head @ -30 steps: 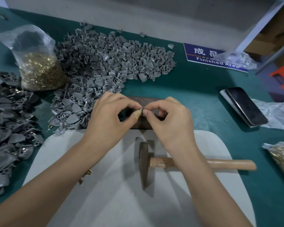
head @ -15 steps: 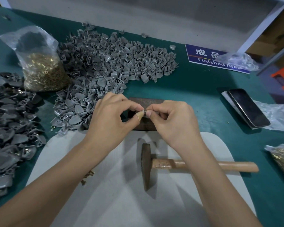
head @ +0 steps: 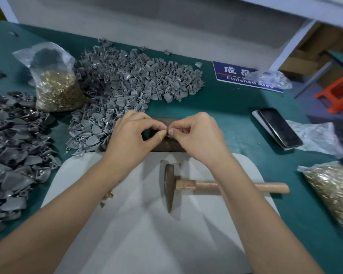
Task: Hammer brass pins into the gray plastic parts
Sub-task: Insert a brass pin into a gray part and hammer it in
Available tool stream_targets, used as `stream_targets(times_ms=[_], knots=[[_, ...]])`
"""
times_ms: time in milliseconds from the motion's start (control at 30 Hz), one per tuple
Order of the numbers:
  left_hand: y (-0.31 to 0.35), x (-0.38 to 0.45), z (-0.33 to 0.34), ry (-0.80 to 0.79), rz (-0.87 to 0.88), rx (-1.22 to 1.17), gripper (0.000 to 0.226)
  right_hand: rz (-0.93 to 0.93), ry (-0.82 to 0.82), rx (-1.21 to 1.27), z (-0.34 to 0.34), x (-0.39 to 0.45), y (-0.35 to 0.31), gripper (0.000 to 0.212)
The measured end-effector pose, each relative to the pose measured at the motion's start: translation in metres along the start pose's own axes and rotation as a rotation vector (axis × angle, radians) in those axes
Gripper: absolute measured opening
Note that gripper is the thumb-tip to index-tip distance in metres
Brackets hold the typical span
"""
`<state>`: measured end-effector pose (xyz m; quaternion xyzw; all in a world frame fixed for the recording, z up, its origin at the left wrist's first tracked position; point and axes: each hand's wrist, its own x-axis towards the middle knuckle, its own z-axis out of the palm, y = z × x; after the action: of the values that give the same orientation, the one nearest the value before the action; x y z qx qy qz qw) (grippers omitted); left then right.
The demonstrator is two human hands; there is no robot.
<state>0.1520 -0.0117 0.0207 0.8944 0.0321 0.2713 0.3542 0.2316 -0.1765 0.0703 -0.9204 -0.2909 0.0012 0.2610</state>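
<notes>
My left hand (head: 131,139) and my right hand (head: 200,135) meet fingertip to fingertip over a dark metal block (head: 166,145). Together they pinch a small gray plastic part (head: 167,131), mostly hidden by the fingers. Whether a brass pin is in it I cannot tell. A bandage wraps my left thumb tip. The hammer (head: 186,184) lies untouched on the white mat (head: 127,224), its head to the left, its wooden handle running right under my right forearm. A big heap of gray parts (head: 131,84) lies behind my left hand.
A bag of brass pins (head: 55,89) stands at the left, another bag of pins (head: 333,190) lies at the right edge. A darker pile of parts (head: 12,155) fills the far left. A phone (head: 279,127) and a blue "Finished Area" sign (head: 236,76) lie at the right.
Both hands stay pinched together over the block; the fingertips have shifted only slightly. The hammer has not moved.
</notes>
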Motion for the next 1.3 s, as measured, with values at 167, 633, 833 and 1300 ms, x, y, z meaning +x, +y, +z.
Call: stream_targets(times_ms=[167, 633, 833, 1300], knots=[[0.005, 0.001, -0.001, -0.007, -0.002, 0.037, 0.007, -0.018, 0.090, 0.110, 0.002, -0.010, 0.005, 0.008], [0.002, 0.000, -0.002, -0.032, -0.044, 0.014, 0.006, -0.347, -0.046, -0.385, -0.024, -0.134, 0.046, 0.035], [0.003, 0.000, -0.002, 0.000, -0.038, -0.026, 0.002, 0.131, 0.000, 0.153, -0.044, -0.100, 0.038, 0.025], [0.010, 0.001, -0.008, -0.001, -0.046, 0.063, 0.007, 0.123, 0.004, -0.017, -0.035, -0.052, -0.006, 0.034]])
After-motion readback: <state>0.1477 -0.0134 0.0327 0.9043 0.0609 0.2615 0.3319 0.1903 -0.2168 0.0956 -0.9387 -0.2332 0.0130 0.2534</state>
